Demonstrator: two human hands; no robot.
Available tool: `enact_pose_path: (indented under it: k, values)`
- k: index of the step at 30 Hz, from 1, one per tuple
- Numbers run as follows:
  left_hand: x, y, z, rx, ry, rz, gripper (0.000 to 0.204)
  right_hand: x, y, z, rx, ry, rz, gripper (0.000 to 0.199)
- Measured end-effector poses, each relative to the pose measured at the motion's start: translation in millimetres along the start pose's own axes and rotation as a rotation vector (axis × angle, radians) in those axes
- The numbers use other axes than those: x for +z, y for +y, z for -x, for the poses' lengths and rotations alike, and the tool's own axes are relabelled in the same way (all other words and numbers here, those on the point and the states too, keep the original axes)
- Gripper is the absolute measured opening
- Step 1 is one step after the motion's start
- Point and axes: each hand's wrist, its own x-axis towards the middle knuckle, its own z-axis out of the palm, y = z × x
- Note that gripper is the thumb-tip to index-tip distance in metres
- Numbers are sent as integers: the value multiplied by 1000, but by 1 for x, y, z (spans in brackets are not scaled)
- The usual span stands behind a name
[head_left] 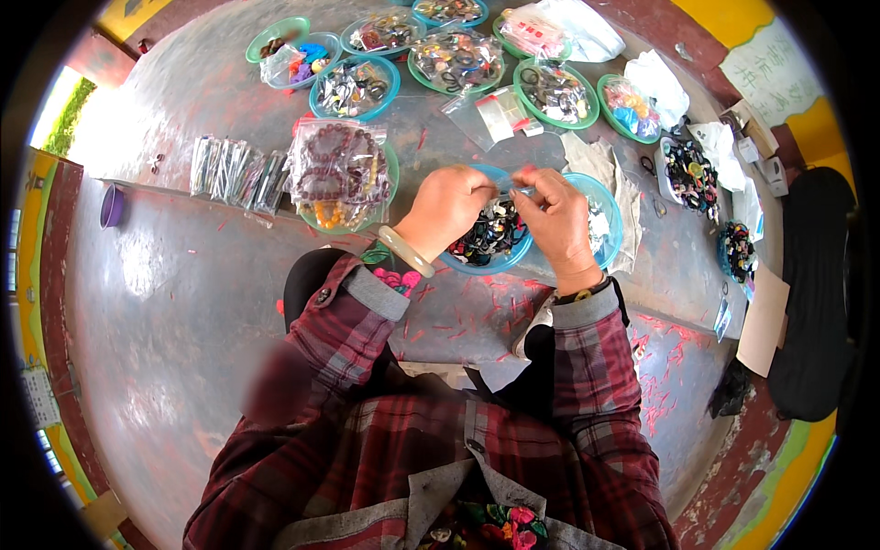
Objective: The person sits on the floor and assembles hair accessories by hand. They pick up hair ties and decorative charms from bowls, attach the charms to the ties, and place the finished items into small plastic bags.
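My left hand (pixel 445 209), with a pale bangle on its wrist, is closed in a pinch above a blue bowl (pixel 484 269). Facing it over the same bowl, my right hand (pixel 557 220) has its thumb and fingers pressed together. The fingertips nearly meet; whatever lies between them is too small to make out. Dark corded trinkets (pixel 490 236) with coloured bits fill the bowl, partly hidden by my hands. Just right of my right hand, a second blue bowl (pixel 616 223) holds small white pieces. Clear bags of dark red beaded bracelets (pixel 337 163) lie left of my left hand, on a green bowl.
Several bowls of small goods line the back, including a blue one (pixel 318 101) and a green one (pixel 522 99). Packets of thin sticks (pixel 236 171) lie left. A white basket (pixel 667 179) of trinkets stands right. Red scraps (pixel 665 367) litter the floor, and a purple bowl (pixel 112 207) sits far left.
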Motion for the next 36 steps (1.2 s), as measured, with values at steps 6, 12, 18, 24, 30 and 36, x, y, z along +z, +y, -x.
enact_pose_path:
  k: [6,12,18,24,30,36]
  values:
    - [3,-3,4,90,-46,-71,12,-1,12,3,235,-212,-176,14]
    - [0,2,3,-36,-78,10,24,-6,11,-1,474,-172,-381,14]
    - [-15,8,-4,-573,-140,624,22,-14,10,-3,502,-6,-669,16]
    - [-13,6,-3,-543,-75,851,18,-20,5,-3,569,-116,-799,22]
    - [-12,7,-5,-502,-78,893,17,-32,8,-4,617,-254,-751,23]
    - [-10,6,-4,-479,-86,937,16,-27,6,-4,627,-157,-802,27]
